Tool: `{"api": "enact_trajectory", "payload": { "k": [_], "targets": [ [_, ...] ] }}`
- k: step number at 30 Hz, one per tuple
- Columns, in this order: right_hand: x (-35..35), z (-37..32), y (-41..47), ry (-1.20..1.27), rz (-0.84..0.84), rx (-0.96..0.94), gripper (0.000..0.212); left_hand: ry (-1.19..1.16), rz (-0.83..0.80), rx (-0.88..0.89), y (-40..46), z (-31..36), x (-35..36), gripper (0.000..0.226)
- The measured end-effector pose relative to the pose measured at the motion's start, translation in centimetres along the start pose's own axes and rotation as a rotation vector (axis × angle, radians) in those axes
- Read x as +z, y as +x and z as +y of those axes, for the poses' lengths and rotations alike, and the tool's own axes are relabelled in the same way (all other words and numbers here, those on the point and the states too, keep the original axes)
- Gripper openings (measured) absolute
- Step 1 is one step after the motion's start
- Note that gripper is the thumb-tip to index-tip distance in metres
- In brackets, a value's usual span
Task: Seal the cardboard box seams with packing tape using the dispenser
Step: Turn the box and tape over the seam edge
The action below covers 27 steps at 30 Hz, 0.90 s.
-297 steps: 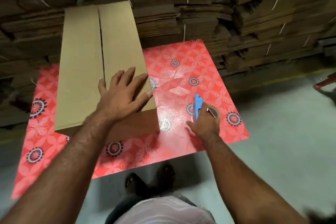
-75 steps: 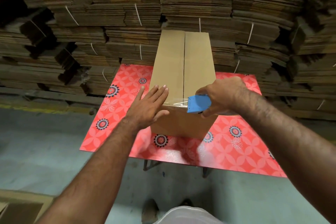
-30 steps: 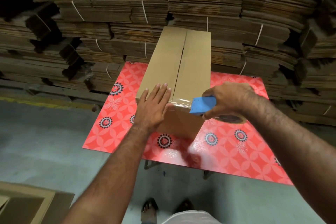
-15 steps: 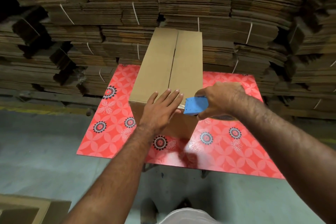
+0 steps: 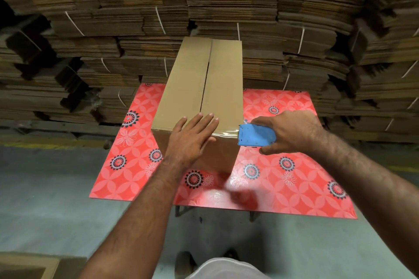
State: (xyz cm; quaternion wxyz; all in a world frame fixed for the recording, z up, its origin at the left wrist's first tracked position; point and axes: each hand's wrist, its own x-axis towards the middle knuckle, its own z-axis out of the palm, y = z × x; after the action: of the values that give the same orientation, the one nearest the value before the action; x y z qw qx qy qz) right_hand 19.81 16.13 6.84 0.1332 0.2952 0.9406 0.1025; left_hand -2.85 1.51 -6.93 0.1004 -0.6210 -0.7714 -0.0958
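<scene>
A tall brown cardboard box (image 5: 192,84) stands on the red flowered table (image 5: 283,179), its two top flaps meeting in a centre seam that runs away from me. My left hand (image 5: 192,138) lies flat, fingers spread, on the near top edge of the box. My right hand (image 5: 292,131) grips the blue tape dispenser (image 5: 256,135) just off the box's near right corner. A shiny strip of clear tape (image 5: 226,133) runs along the near top edge from under my left hand to the dispenser.
Strapped bundles of flat cardboard (image 5: 306,29) are stacked high behind the table and on both sides. Grey concrete floor (image 5: 45,199) lies in front. Another cardboard piece (image 5: 25,266) sits at the lower left. My feet (image 5: 186,263) are near the table's front edge.
The dispenser has travelled rightwards along the near top edge, past the right corner, pulling tape behind it. My left hand shifted right onto that edge, over the tape. The box turned slightly.
</scene>
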Motion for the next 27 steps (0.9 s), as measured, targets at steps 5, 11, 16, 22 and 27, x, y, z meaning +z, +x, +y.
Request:
{"api": "enact_trajectory", "payload": {
  "k": [5, 11, 16, 22, 27],
  "targets": [
    [0.7, 0.9, -0.6, 0.008, 0.028, -0.008, 0.082, 0.021, -0.019, -0.008, -0.2, 0.0, -0.1, 0.054],
    [0.4, 0.5, -0.2, -0.002, 0.045, -0.013, 0.077, -0.071, -0.061, -0.018, -0.4, 0.2, -1.4, 0.059],
    [-0.4, 0.5, 0.6, -0.002, -0.001, -0.033, 0.078, -0.138, -0.045, 0.133, 1.6, 5.2, -1.8, 0.061],
    [0.6, 1.0, 0.8, 0.028, -0.001, -0.028, 0.078, -0.035, -0.017, 0.138, 2.0, 5.1, 0.7, 0.057],
    [3.6, 3.6, -1.0, 0.121, 0.012, -0.015, 0.084, -0.036, -0.001, 0.121, 2.0, 5.3, 0.9, 0.055]
  ]
}}
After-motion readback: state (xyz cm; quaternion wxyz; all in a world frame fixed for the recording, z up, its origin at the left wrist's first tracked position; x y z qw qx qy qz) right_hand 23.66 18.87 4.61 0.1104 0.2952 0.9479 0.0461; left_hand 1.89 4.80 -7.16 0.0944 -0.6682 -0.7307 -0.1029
